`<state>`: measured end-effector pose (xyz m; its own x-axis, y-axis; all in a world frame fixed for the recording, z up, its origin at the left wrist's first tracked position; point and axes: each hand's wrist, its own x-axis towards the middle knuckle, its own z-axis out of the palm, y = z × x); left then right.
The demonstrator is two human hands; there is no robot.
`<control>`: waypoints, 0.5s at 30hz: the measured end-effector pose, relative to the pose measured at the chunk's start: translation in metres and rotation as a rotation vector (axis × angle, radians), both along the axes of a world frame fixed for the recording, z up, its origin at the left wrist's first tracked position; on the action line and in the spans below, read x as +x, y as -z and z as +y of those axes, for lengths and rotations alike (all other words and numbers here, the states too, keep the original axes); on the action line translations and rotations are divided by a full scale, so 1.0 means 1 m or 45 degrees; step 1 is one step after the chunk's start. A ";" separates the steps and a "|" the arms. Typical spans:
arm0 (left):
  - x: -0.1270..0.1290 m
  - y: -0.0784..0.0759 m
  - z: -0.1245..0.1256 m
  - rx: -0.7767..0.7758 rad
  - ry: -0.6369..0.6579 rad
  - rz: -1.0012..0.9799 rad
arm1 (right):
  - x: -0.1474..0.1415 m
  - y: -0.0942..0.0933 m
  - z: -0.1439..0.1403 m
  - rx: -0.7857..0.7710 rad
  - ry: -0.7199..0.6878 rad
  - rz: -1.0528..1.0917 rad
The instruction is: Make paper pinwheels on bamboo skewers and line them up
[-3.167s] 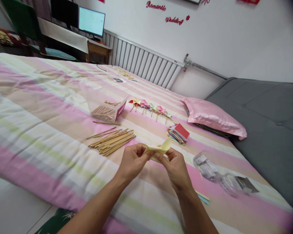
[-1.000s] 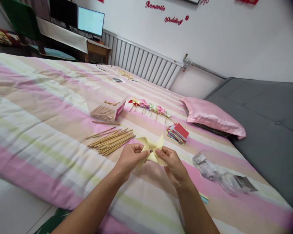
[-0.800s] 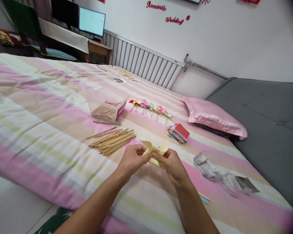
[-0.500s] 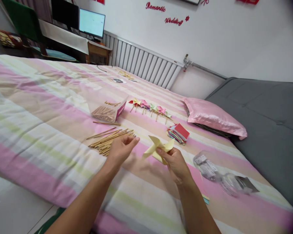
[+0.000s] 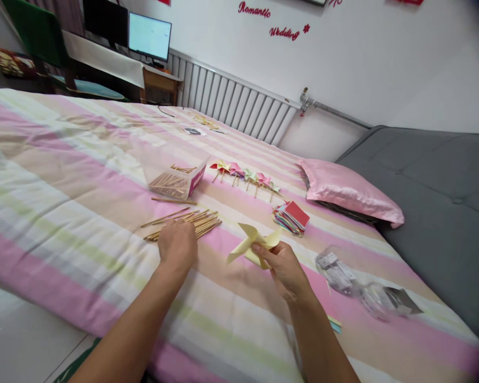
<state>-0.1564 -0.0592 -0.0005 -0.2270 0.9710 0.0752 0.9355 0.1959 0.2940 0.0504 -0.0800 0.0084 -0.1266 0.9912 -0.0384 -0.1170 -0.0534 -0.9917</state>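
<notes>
My right hand (image 5: 284,266) pinches a pale yellow paper pinwheel (image 5: 252,246) between thumb and fingers, holding it above the bed. Over the pile of thin wooden sticks (image 5: 205,222) rests my left hand (image 5: 178,242), its back turned to me; the fingertips are hidden, so their grip does not show. A few loose sticks (image 5: 165,216) lie at the far left of the pile. Beyond it stands a clear plastic box (image 5: 170,181) with more sticks inside. Finished paper pinwheels on sticks (image 5: 249,177) lie in a row farther back.
A stack of coloured paper squares (image 5: 293,217) sits right of the pinwheels. Clear plastic packages (image 5: 339,271) and pink paper sheets (image 5: 320,287) lie at the right. A pink pillow (image 5: 351,191) leans by the grey headboard (image 5: 435,186). The striped bedspread (image 5: 104,223) is slightly rumpled.
My left hand has moved left and onto the stick pile from the gap beside the pinwheel. The right hand has shifted slightly left with the pinwheel still in it.
</notes>
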 end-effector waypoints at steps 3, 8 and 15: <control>0.000 0.002 0.002 -0.014 0.011 0.110 | 0.000 0.001 0.000 -0.010 0.006 -0.014; 0.001 0.005 0.005 -0.039 0.000 0.150 | 0.000 0.003 0.001 -0.031 0.015 -0.002; 0.002 0.005 0.006 -0.039 -0.014 0.107 | -0.001 0.002 0.000 -0.025 0.003 -0.009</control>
<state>-0.1544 -0.0527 -0.0060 -0.2316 0.9706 0.0650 0.9544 0.2138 0.2082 0.0494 -0.0803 0.0059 -0.1242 0.9905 -0.0589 -0.1099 -0.0727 -0.9913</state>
